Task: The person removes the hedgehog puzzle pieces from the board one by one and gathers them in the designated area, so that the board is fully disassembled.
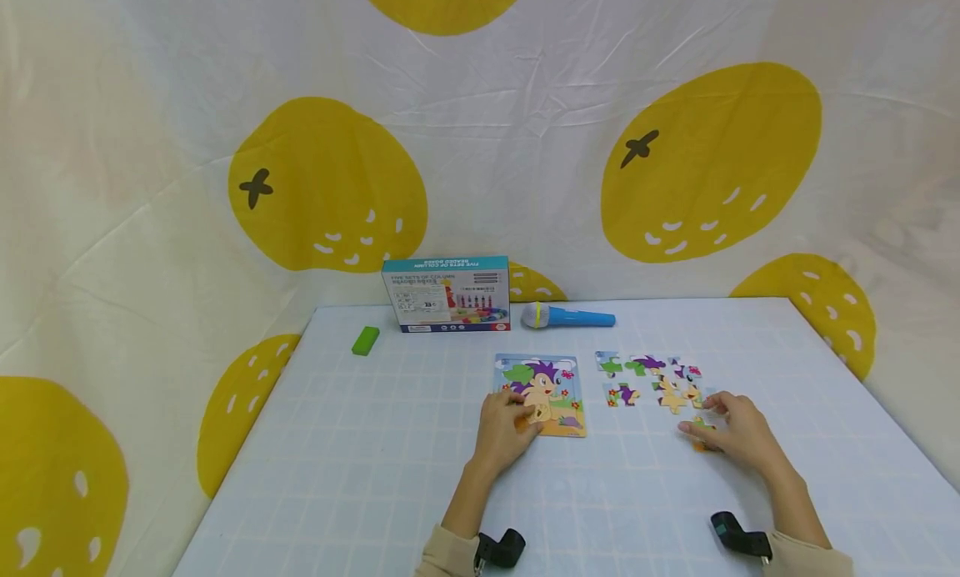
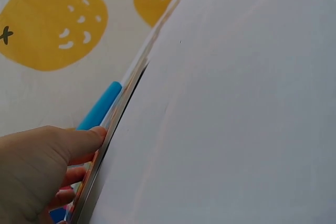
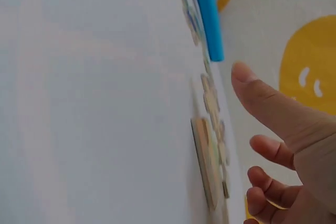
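1. Puzzle board (image 1: 564, 387) flat on counter (image 1: 337, 452); loose pcs (image 1: 672, 396) spread to its right, prob. for visibility & easy reach.
2. L hand (image 1: 501, 427): grip part-open, resting on board's lower-left, prob. steadying it.
3. R hand (image 1: 741, 434): grip open, thumb apart from fingers, by nearest pc (image 1: 705, 448); nothing visibly held, contact unclear.

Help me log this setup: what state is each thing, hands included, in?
Square cartoon-animal picture board: flat
Multicoloured jigsaw pieces: lying beside the board
Teal-and-white cardboard box: upright
Blue-handled microphone: lying down
Green rectangular block: lying flat
Left hand: touching the board
Right hand: fingers apart
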A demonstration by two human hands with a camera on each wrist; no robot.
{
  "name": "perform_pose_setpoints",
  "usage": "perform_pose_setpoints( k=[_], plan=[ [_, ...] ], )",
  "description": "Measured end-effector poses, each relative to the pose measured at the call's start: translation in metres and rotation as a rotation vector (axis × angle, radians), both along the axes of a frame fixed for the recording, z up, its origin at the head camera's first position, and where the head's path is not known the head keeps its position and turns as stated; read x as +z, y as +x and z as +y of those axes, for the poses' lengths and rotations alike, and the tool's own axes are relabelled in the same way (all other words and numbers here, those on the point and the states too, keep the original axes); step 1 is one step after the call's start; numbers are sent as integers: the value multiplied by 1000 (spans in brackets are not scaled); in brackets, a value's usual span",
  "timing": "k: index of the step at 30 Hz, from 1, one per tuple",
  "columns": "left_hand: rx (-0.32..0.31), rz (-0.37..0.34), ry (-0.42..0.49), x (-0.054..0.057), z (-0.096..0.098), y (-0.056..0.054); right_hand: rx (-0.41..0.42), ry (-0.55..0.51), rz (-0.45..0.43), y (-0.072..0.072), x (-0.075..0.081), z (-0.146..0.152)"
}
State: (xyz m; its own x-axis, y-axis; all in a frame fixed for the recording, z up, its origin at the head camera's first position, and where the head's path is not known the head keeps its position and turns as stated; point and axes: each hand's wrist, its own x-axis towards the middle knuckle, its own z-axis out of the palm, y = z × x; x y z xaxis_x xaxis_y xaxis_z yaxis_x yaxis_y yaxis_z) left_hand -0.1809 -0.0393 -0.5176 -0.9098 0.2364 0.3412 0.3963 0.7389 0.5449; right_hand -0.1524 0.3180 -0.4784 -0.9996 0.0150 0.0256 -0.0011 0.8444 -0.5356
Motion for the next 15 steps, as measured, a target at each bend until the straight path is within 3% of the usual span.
perform_pose_setpoints(
  k=[7,15],
  plan=[
    [15,19,-58,1,1,4,61,-121,56,-15,12,-45],
    [18,18,-61,2,-1,4,247,-196,124,-39,10,-105]
  ],
)
